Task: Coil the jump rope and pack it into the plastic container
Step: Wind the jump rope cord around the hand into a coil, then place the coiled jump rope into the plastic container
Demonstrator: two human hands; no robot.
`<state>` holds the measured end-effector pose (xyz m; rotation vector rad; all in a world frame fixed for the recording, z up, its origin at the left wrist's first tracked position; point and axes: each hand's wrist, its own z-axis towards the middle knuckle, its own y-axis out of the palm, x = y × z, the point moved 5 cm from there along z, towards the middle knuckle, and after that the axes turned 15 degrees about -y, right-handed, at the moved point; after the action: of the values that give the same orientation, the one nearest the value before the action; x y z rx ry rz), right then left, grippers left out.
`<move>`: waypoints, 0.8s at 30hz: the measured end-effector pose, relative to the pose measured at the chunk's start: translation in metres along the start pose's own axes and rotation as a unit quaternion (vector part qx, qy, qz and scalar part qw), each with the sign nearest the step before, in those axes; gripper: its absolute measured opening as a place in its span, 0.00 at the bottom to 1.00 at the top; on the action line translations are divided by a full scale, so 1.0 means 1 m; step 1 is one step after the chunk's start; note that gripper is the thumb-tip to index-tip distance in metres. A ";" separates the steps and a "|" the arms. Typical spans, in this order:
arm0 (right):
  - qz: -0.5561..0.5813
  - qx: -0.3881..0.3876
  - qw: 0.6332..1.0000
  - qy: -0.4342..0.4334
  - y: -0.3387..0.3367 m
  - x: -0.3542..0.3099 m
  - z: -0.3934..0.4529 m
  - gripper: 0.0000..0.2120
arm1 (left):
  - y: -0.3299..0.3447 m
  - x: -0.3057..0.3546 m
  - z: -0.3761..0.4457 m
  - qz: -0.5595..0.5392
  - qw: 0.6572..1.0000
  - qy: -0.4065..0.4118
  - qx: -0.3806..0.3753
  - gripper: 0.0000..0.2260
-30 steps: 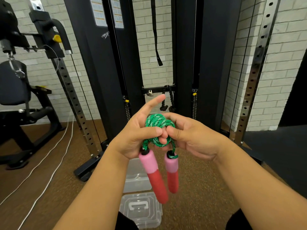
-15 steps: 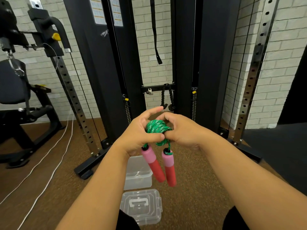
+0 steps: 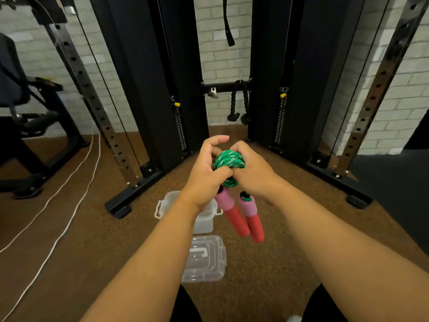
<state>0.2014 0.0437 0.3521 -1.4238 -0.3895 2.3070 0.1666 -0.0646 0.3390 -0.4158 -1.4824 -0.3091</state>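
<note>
The green jump rope [image 3: 228, 160] is wound into a tight bundle, held in the air between both hands. My left hand [image 3: 204, 173] grips its left side, index finger arched above it. My right hand [image 3: 251, 173] grips its right side. The two pink-and-red handles [image 3: 241, 217] hang down side by side below the bundle. On the floor beneath my left wrist stands the clear plastic container [image 3: 204, 219], open and partly hidden by my arm. Its clear lid [image 3: 205, 259] lies flat on the floor just nearer to me.
A black cable machine [image 3: 148, 84] with steel uprights stands ahead against a white brick wall. A black rope attachment [image 3: 239, 105] hangs from its crossbar. A white cable [image 3: 69, 182] trails over the brown floor at left, near a black bench machine [image 3: 27, 117].
Both hands and the rope bundle have dropped lower toward the container. The view has tilted down, and my left index finger has curled in over the bundle.
</note>
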 end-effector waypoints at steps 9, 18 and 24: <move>0.084 0.008 0.994 0.070 0.038 0.109 0.026 0.11 | -0.007 -0.087 0.069 0.036 0.996 -0.032 0.081 0.27; 0.212 0.073 0.957 0.185 0.055 0.219 0.040 0.11 | -0.009 -0.180 0.131 -0.041 0.988 -0.093 0.115 0.36; 0.218 0.090 0.946 0.222 0.065 0.262 0.047 0.17 | -0.022 -0.268 0.161 -0.218 0.896 -0.273 0.274 0.34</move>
<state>0.0422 0.1094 0.1388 -2.0192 0.2906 2.1580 -0.0054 -0.0262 0.0802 0.3264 -2.1294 -0.1113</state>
